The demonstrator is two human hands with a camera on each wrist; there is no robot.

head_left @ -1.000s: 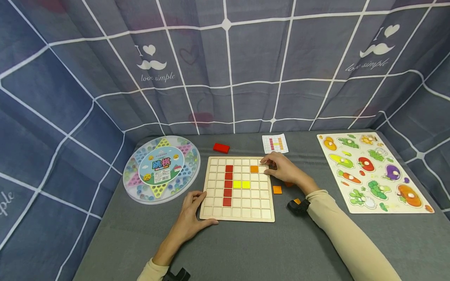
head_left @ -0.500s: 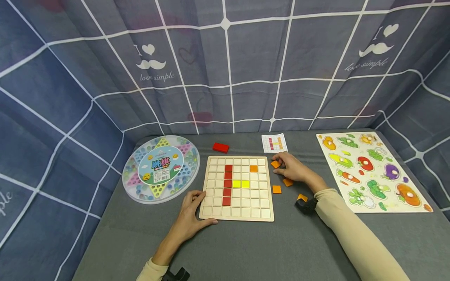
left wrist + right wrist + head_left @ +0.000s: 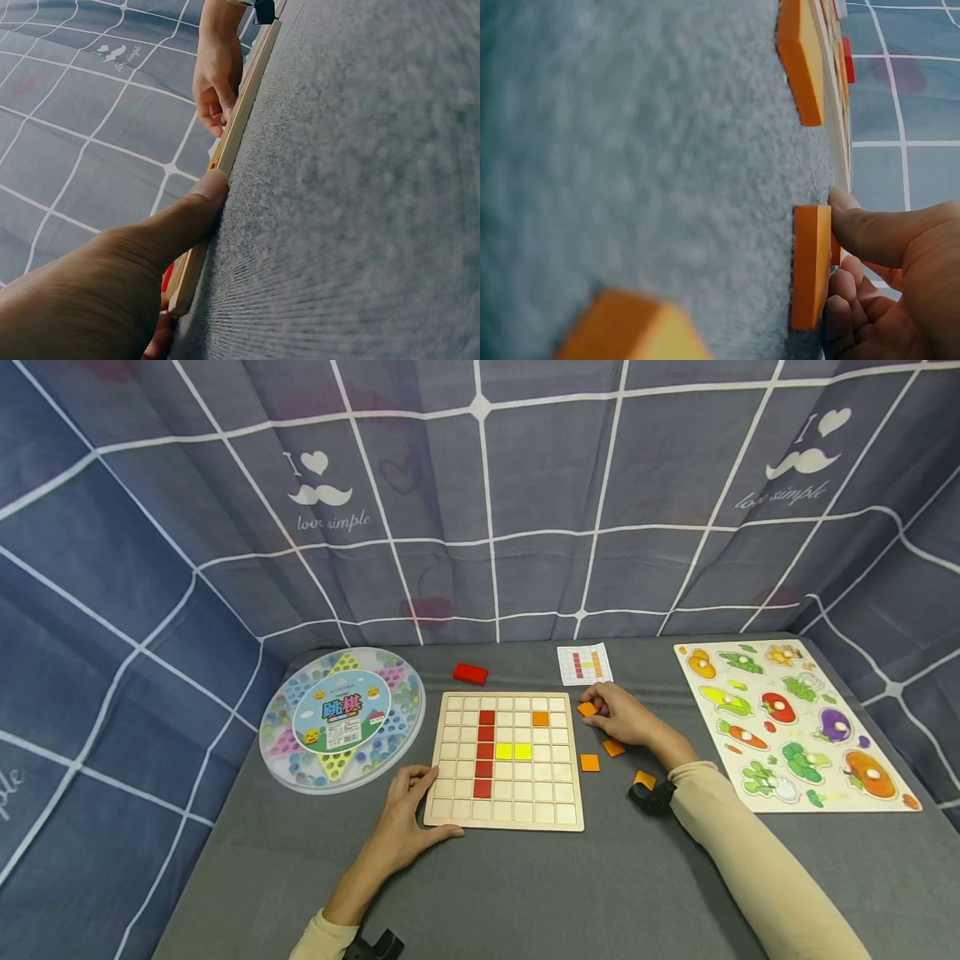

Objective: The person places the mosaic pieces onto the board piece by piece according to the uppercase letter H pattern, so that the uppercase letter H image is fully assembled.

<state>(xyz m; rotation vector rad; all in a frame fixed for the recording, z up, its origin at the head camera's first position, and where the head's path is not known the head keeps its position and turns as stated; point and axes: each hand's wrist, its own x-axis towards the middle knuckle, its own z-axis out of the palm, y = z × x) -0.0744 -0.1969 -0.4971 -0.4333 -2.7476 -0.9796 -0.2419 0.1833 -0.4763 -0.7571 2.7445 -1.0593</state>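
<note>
A wooden grid board [image 3: 503, 811] lies flat on the table, with a column of red tiles [image 3: 486, 752], two yellow tiles [image 3: 513, 752] and one orange tile [image 3: 540, 718] in its squares. My left hand [image 3: 408, 818] holds its near left corner, thumb along the front edge and fingers at the left side. In the left wrist view the thumb [image 3: 196, 202] presses on the board's edge. Just beyond the board's right edge, my right hand [image 3: 621, 713] pinches a loose orange tile [image 3: 587, 710] between thumb and fingers. That tile is mostly hidden by other things in the right wrist view.
More orange tiles [image 3: 590, 763] lie right of the board, one near the right wrist's camera. A red block [image 3: 470, 673] and a pattern card [image 3: 584, 665] sit behind it. A round Chinese checkers box [image 3: 342, 721] stands left, a vegetable puzzle board [image 3: 795, 727] right.
My right hand has moved right, from over the board's far right corner to an orange tile beside it, which it pinches. My left hand stays at the board's corner.
</note>
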